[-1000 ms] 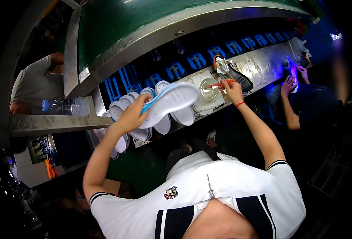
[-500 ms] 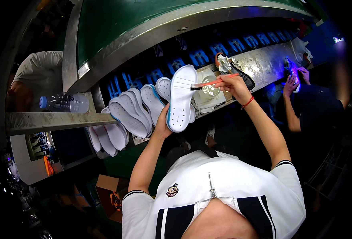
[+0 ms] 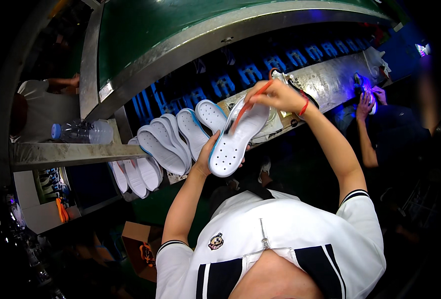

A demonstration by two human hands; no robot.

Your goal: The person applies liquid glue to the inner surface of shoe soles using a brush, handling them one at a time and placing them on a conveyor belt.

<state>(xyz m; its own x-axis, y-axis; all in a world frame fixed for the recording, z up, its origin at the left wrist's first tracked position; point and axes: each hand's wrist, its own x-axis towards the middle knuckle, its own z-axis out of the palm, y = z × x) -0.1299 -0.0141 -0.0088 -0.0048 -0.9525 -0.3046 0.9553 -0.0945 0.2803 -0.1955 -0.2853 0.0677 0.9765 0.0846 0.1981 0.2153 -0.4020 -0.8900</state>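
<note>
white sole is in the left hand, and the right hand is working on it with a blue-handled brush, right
Not quite: the brush handle is orange-red, not blue. The head view shows the left hand holding the white sole while the right hand works the brush on it.

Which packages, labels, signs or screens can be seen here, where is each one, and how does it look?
Brown cardboard box: low on the floor, left of the person, open-topped with an orange picture on its side.
Clear plastic water bottle with blue cap: lying on the metal shelf at left.
Small pale rectangular label: on the green machine hood, upper left.
</note>
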